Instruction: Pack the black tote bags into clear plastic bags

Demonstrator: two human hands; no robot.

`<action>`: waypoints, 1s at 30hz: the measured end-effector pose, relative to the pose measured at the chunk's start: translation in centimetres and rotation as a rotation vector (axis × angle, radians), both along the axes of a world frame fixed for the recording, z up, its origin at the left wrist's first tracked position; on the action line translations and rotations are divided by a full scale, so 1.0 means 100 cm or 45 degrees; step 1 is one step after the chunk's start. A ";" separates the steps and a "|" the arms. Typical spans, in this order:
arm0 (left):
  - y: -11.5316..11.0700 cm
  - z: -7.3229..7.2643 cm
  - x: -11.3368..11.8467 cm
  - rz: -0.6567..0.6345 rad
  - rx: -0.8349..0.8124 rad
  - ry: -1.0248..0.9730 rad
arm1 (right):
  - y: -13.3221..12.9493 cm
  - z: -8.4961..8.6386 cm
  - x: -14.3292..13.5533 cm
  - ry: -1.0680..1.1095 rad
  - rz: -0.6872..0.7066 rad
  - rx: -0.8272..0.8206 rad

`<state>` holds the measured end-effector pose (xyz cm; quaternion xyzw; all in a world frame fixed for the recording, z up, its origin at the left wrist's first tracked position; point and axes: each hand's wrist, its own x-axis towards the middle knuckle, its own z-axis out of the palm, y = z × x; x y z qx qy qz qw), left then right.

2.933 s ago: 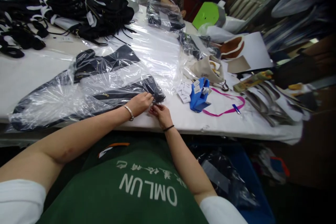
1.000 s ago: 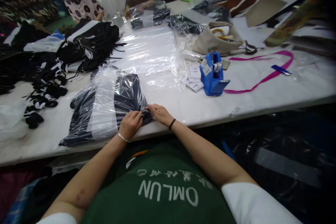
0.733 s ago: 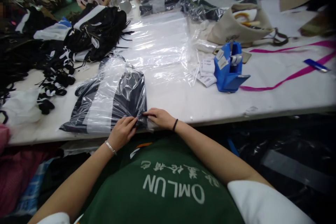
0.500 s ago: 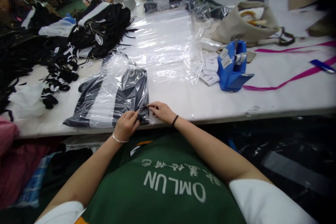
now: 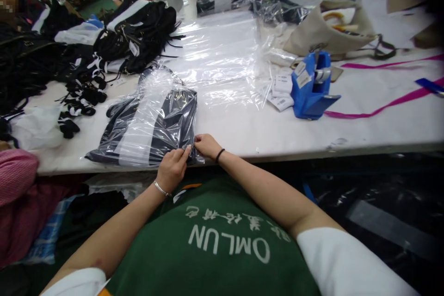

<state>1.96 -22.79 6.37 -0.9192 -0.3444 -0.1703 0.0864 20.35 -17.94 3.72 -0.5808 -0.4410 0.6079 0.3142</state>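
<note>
A clear plastic bag (image 5: pixel 138 125) lies at the table's front edge, with a folded black item and a white strip inside it. At the bag's near right corner, my left hand (image 5: pixel 173 166) pinches the plastic, its fingers closed. My right hand (image 5: pixel 206 146) is closed on the bag's right edge, close beside the left fingertips. Exactly how much plastic is between the fingers is hidden.
Flat clear bags (image 5: pixel 222 46) are stacked behind. A blue tape dispenser (image 5: pixel 310 88) stands right of them by white labels (image 5: pixel 280 92). Black corded goods (image 5: pixel 135 37) are heaped on the left. A beige bag (image 5: pixel 326 27) stands behind the dispenser. Other people are around the table.
My left hand has moved slightly right and my right hand's fingers have closed in on the bag's edge. At the far side, another person's hands have lifted from the bagged goods.
</note>
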 end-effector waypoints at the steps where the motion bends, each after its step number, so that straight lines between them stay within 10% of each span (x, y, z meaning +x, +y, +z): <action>1: 0.000 -0.001 0.000 -0.001 0.016 0.038 | -0.002 0.001 0.002 0.053 -0.012 -0.004; 5: 0.003 -0.003 -0.002 -0.018 0.035 0.078 | -0.008 0.006 0.010 0.369 -0.038 -0.083; 13: -0.023 0.003 0.004 0.094 -0.092 0.038 | -0.005 0.001 0.001 0.118 -0.105 0.068; 21: 0.020 0.003 0.009 -0.203 0.082 -0.117 | -0.001 -0.002 0.009 0.115 -0.241 0.174; 26: 0.019 -0.029 0.014 -0.285 0.087 -0.117 | -0.020 0.006 0.074 0.178 -0.180 0.103; 30: 0.014 -0.050 0.012 -0.251 0.138 -0.164 | -0.040 0.032 0.192 -0.286 -0.917 0.563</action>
